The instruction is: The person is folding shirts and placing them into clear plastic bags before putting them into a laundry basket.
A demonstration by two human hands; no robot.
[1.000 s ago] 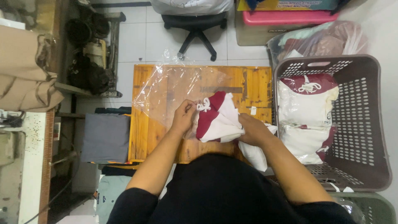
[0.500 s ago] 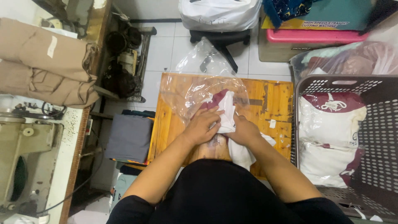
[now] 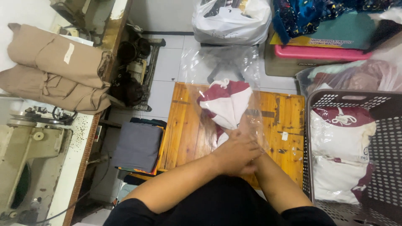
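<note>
The left hand (image 3: 236,152) lies over the right hand (image 3: 247,167), both closed on the mouth of a clear bag (image 3: 224,71). A red and white cloth (image 3: 226,104) (folded) sits inside the bag, just past the hands, above the wooden desk (image 3: 184,125).

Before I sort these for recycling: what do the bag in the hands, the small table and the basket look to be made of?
Bag: thin clear plastic film, glossy and wrinkled. Table: wood, probably varnished pine, with visible grain and knots. Basket: rigid grey plastic, seemingly moulded, with perforated walls.
</note>
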